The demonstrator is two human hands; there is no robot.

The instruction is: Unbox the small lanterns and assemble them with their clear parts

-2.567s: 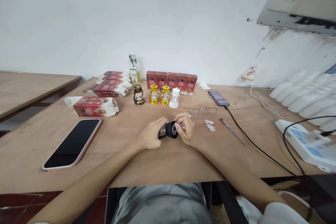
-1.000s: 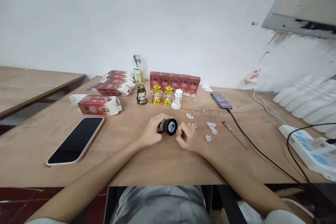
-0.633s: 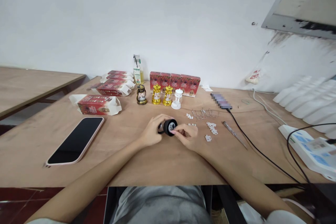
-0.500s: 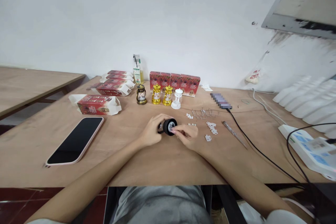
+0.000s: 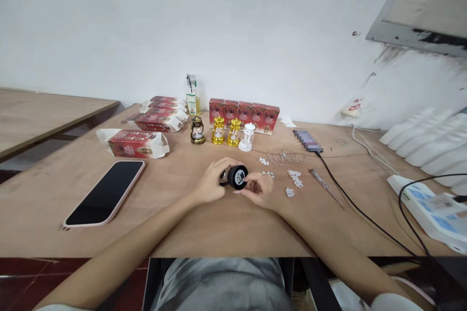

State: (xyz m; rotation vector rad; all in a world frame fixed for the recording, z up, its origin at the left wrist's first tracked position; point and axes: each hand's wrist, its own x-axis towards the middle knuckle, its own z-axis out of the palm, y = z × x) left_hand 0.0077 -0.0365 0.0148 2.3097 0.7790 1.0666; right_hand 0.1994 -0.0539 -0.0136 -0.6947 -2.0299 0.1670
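Observation:
My left hand (image 5: 210,183) grips a small black toy lantern (image 5: 236,177) lying on its side, with its round base turned toward me. The fingertips of my right hand (image 5: 258,189) are pinched together against the lower edge of that base; what they pinch is too small to see. Both hands rest over the middle of the wooden table (image 5: 189,218). Small white plastic pieces (image 5: 294,179) and bent wire handles (image 5: 283,157) lie just right of my hands.
Upright lanterns stand behind: one black (image 5: 197,131), two gold (image 5: 218,131), one white (image 5: 247,137). Red boxes (image 5: 243,113) line the back, opened boxes (image 5: 135,144) lie at left. A phone (image 5: 105,193) lies face up. A screwdriver (image 5: 324,184), black cable (image 5: 359,211) and power strip (image 5: 428,204) sit right.
My right hand moved in from beside the lantern onto its base, fingertips touching the underside. The left hand kept its hold and the lantern stayed in place.

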